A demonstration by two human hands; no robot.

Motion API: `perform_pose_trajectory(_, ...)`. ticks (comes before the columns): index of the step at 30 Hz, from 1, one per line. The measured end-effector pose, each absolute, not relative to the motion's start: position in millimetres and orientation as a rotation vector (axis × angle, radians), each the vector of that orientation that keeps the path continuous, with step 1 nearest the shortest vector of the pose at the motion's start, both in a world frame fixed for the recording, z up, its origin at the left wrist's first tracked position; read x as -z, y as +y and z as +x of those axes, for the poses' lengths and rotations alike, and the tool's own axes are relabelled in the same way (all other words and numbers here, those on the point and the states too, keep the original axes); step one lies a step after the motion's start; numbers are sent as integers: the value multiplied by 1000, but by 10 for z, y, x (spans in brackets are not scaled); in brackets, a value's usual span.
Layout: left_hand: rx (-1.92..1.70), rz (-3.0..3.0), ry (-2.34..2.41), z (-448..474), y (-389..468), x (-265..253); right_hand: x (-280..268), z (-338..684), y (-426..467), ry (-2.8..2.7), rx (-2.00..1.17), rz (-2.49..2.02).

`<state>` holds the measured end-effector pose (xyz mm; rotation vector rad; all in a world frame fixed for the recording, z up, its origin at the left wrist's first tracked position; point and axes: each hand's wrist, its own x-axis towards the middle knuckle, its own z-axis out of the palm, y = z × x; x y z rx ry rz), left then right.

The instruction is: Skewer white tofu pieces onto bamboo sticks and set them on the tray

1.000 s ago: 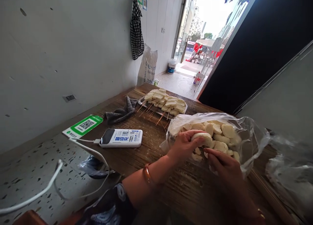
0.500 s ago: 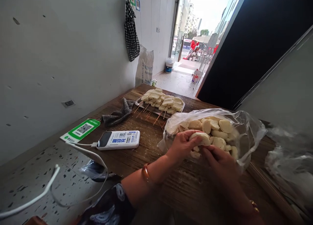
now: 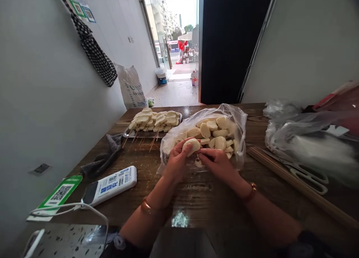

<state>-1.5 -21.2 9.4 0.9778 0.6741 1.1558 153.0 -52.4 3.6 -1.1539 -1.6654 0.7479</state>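
One white slice [image 3: 192, 147], oval and thick, held up over the near edge of an open clear plastic bag [image 3: 235, 115]; the left hand [image 3: 176, 159] is clamped on it, thumb on the near face, fingers behind. One right hand [image 3: 218, 162], fingertips bunched at the slice's lower right edge (whether a stick lies between them is too small to tell). Hands close together, wrists apart. In the bag: a heap of loose slices [image 3: 220, 143]. To its left, one metal tray [image 3: 127, 134] of skewered slices [image 3: 154, 120], bare stick ends jutting past the near rim. Also on the tabletop [image 3: 193, 192]: dark cloth [image 3: 105, 159], white block with blue lettering [image 3: 116, 181], green code card [image 3: 58, 194], long bundle of sticks [image 3: 280, 172], scissors [image 3: 304, 175]. Hazards, as judged: the slice could split if the thumb presses hard or a stick goes in near its edge; a slackened grip could drop it into the heap; the bag's limp lip might snag a finger; the jutting stick ends, if caught by a sleeve, could drag the tray's pile askew.
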Motion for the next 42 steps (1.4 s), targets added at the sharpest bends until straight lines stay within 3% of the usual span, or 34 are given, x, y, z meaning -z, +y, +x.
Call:
perform_pose_trajectory(11,-1276,1366,1032,-71,-14,-42,-78,2146,-308,-1159,-696,-1184)
perform_pose_trajectory(19,-799,2451,1483,203,153,-139,-84,2199,-257,-1111,-757,-1103)
perform_pose_trajectory(25,-547,2808,1481,426,269,-101,-97,2178,-262,-1184,-719,-1086)
perform_pose_trajectory(29,-739,2560,1469,404,324,-138,-95,2158,-253,-1200,-702,-1081)
perform_pose_trajectory(33,-1027,1743,1204,289,249,-230,-135,2143,-286,-1205,-724,-1080)
perform_pose_trajectory(37,-982,1176,918,187,91,-286,-157,2124,-321,-1223,-734,-1080)
perform_pose_trajectory(42,-977,1015,737,101,12,-298,-127,2089,-326,-1263,-714,-1083)
